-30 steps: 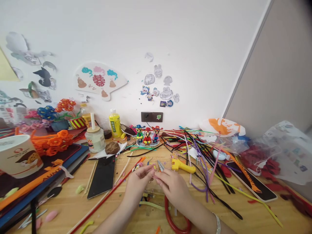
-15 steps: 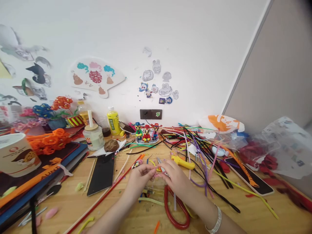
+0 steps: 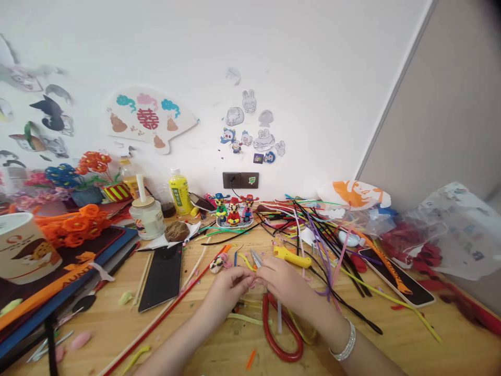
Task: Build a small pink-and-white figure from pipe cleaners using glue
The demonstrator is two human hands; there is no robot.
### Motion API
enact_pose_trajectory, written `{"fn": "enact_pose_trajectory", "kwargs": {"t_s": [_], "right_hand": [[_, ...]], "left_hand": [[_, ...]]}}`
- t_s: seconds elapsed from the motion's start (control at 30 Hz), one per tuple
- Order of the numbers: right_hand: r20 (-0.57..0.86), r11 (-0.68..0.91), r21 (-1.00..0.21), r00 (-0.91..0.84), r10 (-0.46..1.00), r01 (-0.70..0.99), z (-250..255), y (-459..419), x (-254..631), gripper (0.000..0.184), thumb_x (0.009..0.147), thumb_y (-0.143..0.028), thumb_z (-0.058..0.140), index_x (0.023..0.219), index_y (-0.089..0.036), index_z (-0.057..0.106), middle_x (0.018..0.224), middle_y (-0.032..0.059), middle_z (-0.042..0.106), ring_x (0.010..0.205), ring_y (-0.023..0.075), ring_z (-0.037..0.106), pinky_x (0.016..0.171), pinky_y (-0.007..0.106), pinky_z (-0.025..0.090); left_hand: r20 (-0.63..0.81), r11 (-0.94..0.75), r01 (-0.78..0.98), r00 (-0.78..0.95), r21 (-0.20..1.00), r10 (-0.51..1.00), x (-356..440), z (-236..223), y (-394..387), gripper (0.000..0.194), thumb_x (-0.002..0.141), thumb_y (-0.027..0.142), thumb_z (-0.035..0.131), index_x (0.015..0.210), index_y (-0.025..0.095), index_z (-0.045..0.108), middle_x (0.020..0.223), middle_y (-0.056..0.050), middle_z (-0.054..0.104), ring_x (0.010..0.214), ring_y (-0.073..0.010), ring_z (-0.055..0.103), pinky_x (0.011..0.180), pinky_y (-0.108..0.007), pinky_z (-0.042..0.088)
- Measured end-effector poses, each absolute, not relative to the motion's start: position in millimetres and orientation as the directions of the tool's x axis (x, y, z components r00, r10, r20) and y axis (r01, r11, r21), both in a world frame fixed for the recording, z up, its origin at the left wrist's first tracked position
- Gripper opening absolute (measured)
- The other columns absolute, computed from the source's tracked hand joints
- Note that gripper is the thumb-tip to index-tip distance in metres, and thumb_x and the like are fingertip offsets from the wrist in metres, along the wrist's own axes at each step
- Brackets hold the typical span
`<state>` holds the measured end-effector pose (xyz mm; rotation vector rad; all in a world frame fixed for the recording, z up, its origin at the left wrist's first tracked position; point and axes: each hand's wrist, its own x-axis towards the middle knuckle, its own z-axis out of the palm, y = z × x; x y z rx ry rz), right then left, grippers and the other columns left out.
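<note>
Across the littered wooden tabletop (image 3: 213, 347), fine handwork seems under way: a tiny pink piece (image 3: 252, 285) is apparently pinched in narrowed fingers of the left hand (image 3: 228, 288) and right hand (image 3: 279, 280), above red-handled scissors (image 3: 287, 357). Steady pressure is probably called for. The round black-and-white piece (image 3: 216, 263) is less covered than before.

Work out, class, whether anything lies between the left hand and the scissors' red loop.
Yes: a pale strip lies on the table between the left hand and the red loop. Anything else there is too unclear to name.
</note>
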<state>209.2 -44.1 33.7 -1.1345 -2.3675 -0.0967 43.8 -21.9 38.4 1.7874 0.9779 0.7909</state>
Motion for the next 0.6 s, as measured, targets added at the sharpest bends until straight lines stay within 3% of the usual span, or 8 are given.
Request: {"fn": "enact_pose_trajectory", "kwargs": {"t_s": [0.17, 0.37, 0.6], "right_hand": [[0.523, 0.66, -0.135, -0.513, 0.681, 0.739, 27, -41, 211, 0.027, 0.09, -0.026, 0.037, 0.076, -0.014, 0.057, 0.071, 0.0042, 0.058, 0.067, 0.0155, 0.052, 0.06, 0.027, 0.043], [0.496, 0.674, -0.009, -0.582, 0.644, 0.738, 18, -39, 213, 0.024, 0.09, -0.027, 0.039, 0.086, -0.014, 0.059, 0.072, 0.0048, 0.061, 0.066, 0.0163, 0.055, 0.058, 0.028, 0.043], [0.485, 0.677, 0.07, -0.618, 0.619, 0.733, 21, -42, 211, 0.028, 0.091, -0.019, 0.033, 0.079, -0.014, 0.058, 0.067, 0.0051, 0.06, 0.062, 0.0163, 0.054, 0.054, 0.028, 0.042]], "left_hand": [[0.185, -0.381, 0.354, 0.479, 0.854, 0.858, 41, 41, -21, 0.019, 0.069, 0.026, 0.054, 0.072, 0.018, 0.071, 0.068, -0.005, 0.068, 0.065, -0.017, 0.057, 0.062, -0.025, 0.041], [0.176, -0.405, 0.434, 0.477, 0.805, 0.861, 40, 38, -22, 0.019, 0.069, 0.021, 0.051, 0.065, 0.016, 0.069, 0.061, -0.004, 0.066, 0.058, -0.0156, 0.055, 0.056, -0.023, 0.039], [0.224, -0.497, 0.483, 0.516, 0.721, 0.827, 44, 38, -24, 0.02, 0.071, 0.018, 0.048, 0.061, 0.016, 0.065, 0.06, -0.003, 0.063, 0.058, -0.015, 0.052, 0.056, -0.022, 0.036]]}}
